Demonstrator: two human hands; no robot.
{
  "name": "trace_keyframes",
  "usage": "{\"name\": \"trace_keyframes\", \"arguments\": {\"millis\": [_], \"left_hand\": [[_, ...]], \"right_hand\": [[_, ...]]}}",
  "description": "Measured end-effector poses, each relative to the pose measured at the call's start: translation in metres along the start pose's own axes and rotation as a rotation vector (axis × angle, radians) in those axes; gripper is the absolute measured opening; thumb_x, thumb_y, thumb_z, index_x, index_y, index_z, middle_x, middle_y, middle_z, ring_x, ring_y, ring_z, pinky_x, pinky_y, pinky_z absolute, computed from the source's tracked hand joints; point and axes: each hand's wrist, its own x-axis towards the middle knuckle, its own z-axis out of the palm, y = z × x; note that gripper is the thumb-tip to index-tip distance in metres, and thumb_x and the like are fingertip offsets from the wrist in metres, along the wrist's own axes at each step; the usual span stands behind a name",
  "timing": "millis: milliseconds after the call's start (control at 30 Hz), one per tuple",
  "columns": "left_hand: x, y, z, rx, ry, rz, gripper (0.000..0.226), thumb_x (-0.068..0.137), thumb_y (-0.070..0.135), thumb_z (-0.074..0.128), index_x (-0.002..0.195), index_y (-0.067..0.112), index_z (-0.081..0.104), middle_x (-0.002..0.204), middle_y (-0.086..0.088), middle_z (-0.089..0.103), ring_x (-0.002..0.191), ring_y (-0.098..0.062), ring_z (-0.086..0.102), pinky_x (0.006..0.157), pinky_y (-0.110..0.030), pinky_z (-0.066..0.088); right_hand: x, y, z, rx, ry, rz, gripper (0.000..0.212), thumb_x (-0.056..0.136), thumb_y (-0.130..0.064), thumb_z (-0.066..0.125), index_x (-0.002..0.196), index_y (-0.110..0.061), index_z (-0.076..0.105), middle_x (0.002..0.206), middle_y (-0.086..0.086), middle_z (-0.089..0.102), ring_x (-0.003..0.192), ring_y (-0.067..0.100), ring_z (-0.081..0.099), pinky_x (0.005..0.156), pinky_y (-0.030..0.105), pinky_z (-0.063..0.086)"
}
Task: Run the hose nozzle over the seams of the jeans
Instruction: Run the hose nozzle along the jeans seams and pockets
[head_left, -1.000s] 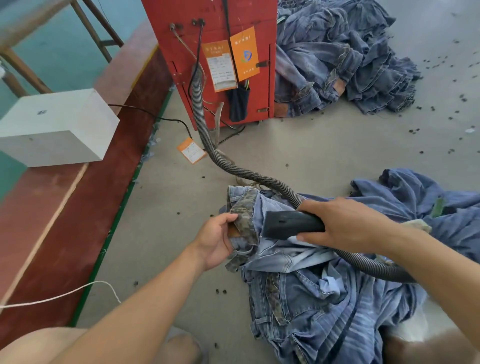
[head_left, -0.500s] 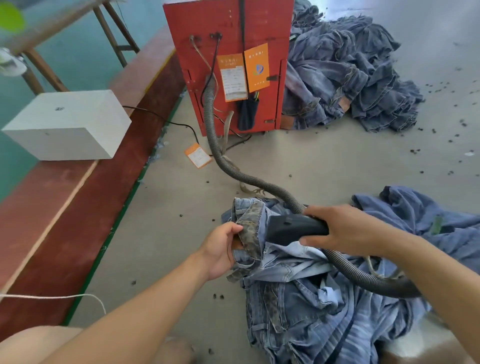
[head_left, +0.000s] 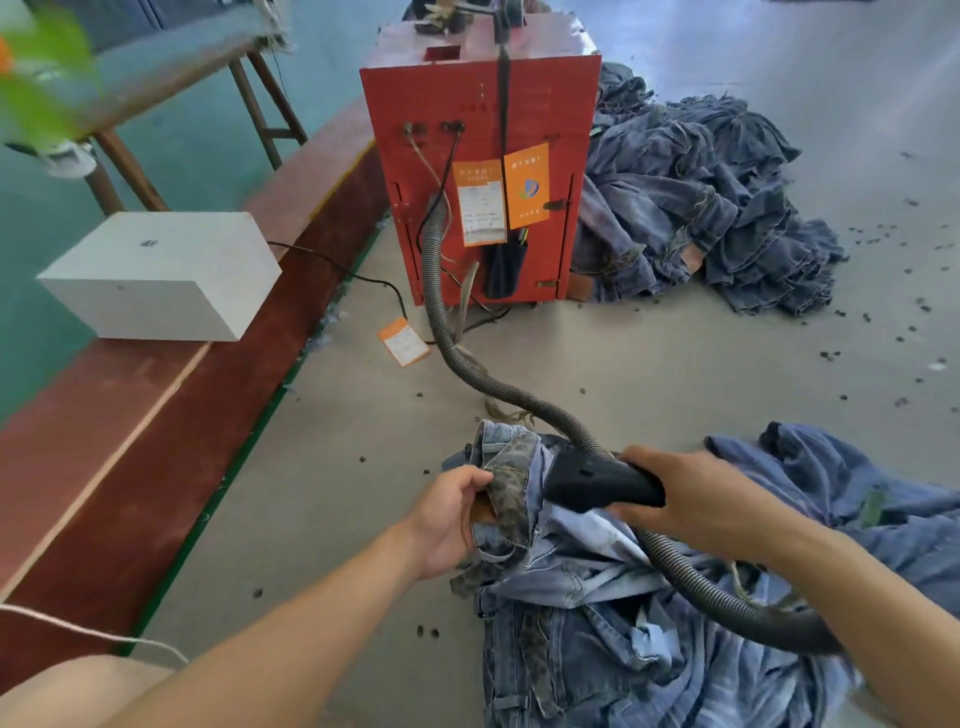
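A pair of blue jeans (head_left: 587, 639) lies crumpled on the grey floor in front of me, waistband turned up at the far end. My left hand (head_left: 453, 514) grips the patterned waistband (head_left: 511, 483) at its left side. My right hand (head_left: 691, 496) holds the black hose nozzle (head_left: 589, 480), whose mouth points left and sits against the denim just right of the waistband. A ribbed grey hose (head_left: 457, 343) runs from the nozzle back to a red machine and also loops under my right forearm.
The red machine box (head_left: 467, 114) with orange tags stands ahead. A heap of jeans (head_left: 701, 208) lies to its right, more blue cloth (head_left: 831, 478) at my right. A white box (head_left: 156, 275) sits on a red-brown ledge at left. Dark specks dot the floor.
My view has tilted up, showing more of the red machine. The nozzle has stayed against the waistband area, shifting only slightly; both hands keep their hold.
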Motion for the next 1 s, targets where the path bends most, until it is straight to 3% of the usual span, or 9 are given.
{"name": "trace_keyframes", "arguments": {"millis": [100,200,267,400,500,633,733,800,1000], "left_hand": [[-0.002,0.000,0.005,0.073,-0.035,-0.008,0.042,0.100,0.024,0.038,0.131,0.001,0.058,0.113,-0.024,0.061,0.094,-0.031,0.064,0.083,-0.042,0.055],[-0.003,-0.001,0.005,0.093,-0.105,-0.017,0.045,0.101,0.021,0.035,0.122,0.001,0.070,0.110,-0.019,0.070,0.090,-0.028,0.071,0.078,-0.040,0.060],[-0.004,-0.003,0.007,0.082,-0.129,-0.012,0.047,0.102,0.020,0.034,0.123,0.002,0.072,0.115,-0.020,0.071,0.095,-0.029,0.072,0.082,-0.045,0.061],[-0.008,0.005,0.011,0.084,-0.140,0.007,0.044,0.100,0.020,0.038,0.122,0.004,0.073,0.119,-0.021,0.067,0.102,-0.033,0.065,0.101,-0.054,0.051],[-0.019,0.024,0.012,0.191,-0.259,0.049,0.044,0.088,0.015,0.046,0.131,0.010,0.057,0.121,-0.020,0.061,0.104,-0.034,0.060,0.098,-0.057,0.047],[-0.020,0.039,0.014,0.188,-0.084,0.080,0.082,0.088,-0.011,0.056,0.156,0.021,0.023,0.130,-0.025,0.061,0.101,-0.036,0.072,0.078,-0.046,0.062],[-0.025,0.043,0.017,0.183,-0.062,0.066,0.052,0.093,-0.004,0.059,0.143,-0.006,0.049,0.126,-0.028,0.068,0.102,-0.035,0.073,0.085,-0.046,0.063],[-0.026,0.043,0.015,0.185,-0.080,0.022,0.035,0.098,-0.002,0.053,0.132,-0.008,0.060,0.127,-0.028,0.068,0.106,-0.036,0.071,0.093,-0.046,0.060],[-0.027,0.043,0.022,0.263,-0.113,-0.004,0.029,0.108,0.007,0.044,0.127,0.008,0.065,0.125,-0.022,0.071,0.108,-0.035,0.072,0.094,-0.048,0.059]], "right_hand": [[0.000,-0.011,0.013,0.006,-0.017,-0.065,0.031,0.088,-0.066,0.066,0.108,-0.046,0.054,0.075,-0.021,0.063,0.067,-0.006,0.060,0.054,0.015,0.038],[0.004,-0.012,0.014,0.096,0.183,0.034,0.026,0.091,-0.061,0.067,0.107,-0.046,0.053,0.073,-0.018,0.064,0.062,-0.001,0.060,0.054,0.021,0.041],[0.006,-0.004,0.005,0.160,0.275,0.132,0.023,0.093,-0.056,0.068,0.105,-0.044,0.053,0.074,-0.015,0.065,0.063,0.001,0.061,0.054,0.024,0.042],[-0.001,0.010,-0.009,0.139,0.108,0.171,0.019,0.090,-0.055,0.071,0.096,-0.042,0.057,0.064,-0.014,0.063,0.059,-0.004,0.061,0.046,0.015,0.038],[0.003,0.003,0.005,0.136,0.107,0.160,0.023,0.092,-0.054,0.070,0.102,-0.037,0.058,0.067,-0.013,0.064,0.058,0.000,0.061,0.051,0.017,0.039],[0.007,-0.004,0.009,0.258,0.372,0.283,0.054,0.096,-0.055,0.064,0.138,-0.035,0.037,0.097,-0.006,0.063,0.077,0.021,0.063,0.066,0.034,0.047],[0.001,-0.008,0.007,0.387,0.376,0.239,0.072,0.098,-0.042,0.066,0.147,-0.050,0.014,0.091,-0.003,0.065,0.057,0.017,0.066,0.053,0.029,0.048],[-0.004,-0.016,0.009,0.412,0.342,0.146,0.077,0.101,-0.028,0.065,0.144,-0.061,0.010,0.083,-0.001,0.062,0.049,0.014,0.065,0.045,0.027,0.049],[-0.003,-0.020,0.009,0.306,0.322,0.014,0.061,0.104,-0.021,0.058,0.142,-0.062,0.033,0.088,0.004,0.061,0.053,0.009,0.053,0.048,0.019,0.041]]}}
